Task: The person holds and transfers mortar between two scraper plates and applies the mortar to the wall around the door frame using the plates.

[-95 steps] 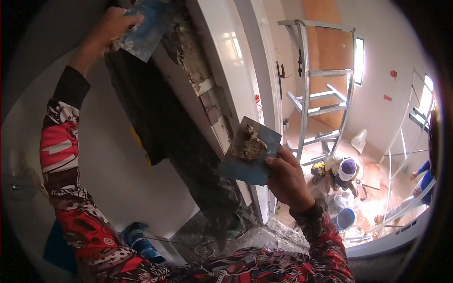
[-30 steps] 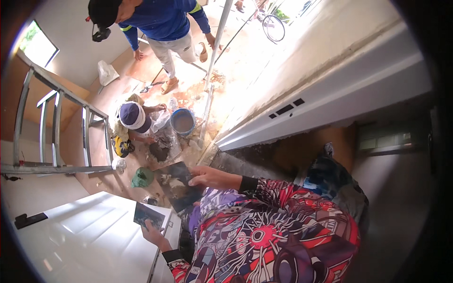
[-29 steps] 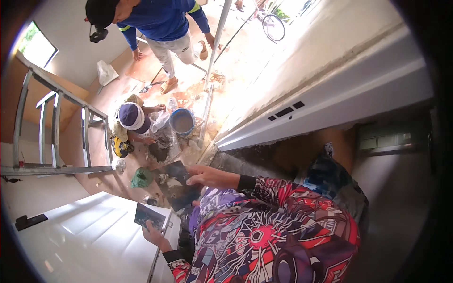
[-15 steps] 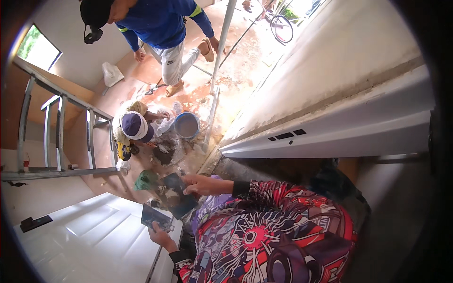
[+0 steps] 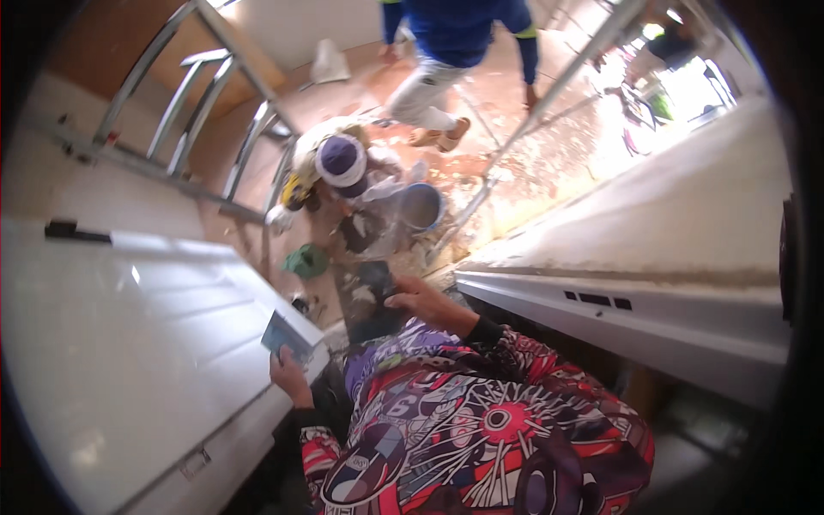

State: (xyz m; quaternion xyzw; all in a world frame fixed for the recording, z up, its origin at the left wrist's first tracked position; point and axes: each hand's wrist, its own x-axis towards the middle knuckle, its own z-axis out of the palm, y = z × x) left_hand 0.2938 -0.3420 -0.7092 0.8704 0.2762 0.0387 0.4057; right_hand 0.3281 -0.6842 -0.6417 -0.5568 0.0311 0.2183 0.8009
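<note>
My left hand (image 5: 290,378) is closed on a thin, flat grey-blue plate (image 5: 287,336), held beside the edge of a white panelled door (image 5: 172,292). It looks like a scraper blade, but its handle is hidden. Ahead of my body, my right hand (image 5: 425,305) grips a larger dark flat plate (image 5: 375,273) by its right edge, thumb on top. Pale smears seem to lie on the dark plate, though blur hides the detail. The two plates are apart from each other.
A crouching person in a purple-and-white cap (image 5: 342,161) is by a blue bucket (image 5: 422,207). Another person in blue (image 5: 446,34) walks beyond. A metal ladder (image 5: 202,107) stands left, a green bag (image 5: 305,260) lies nearer, a metal pole (image 5: 558,86) slants upward, and a white door frame (image 5: 635,313) runs right.
My view has swung left, so the scene sits farther right. Both my hands still hold their plates, and the left one's plate now catches more light. The person in blue has stepped.
</note>
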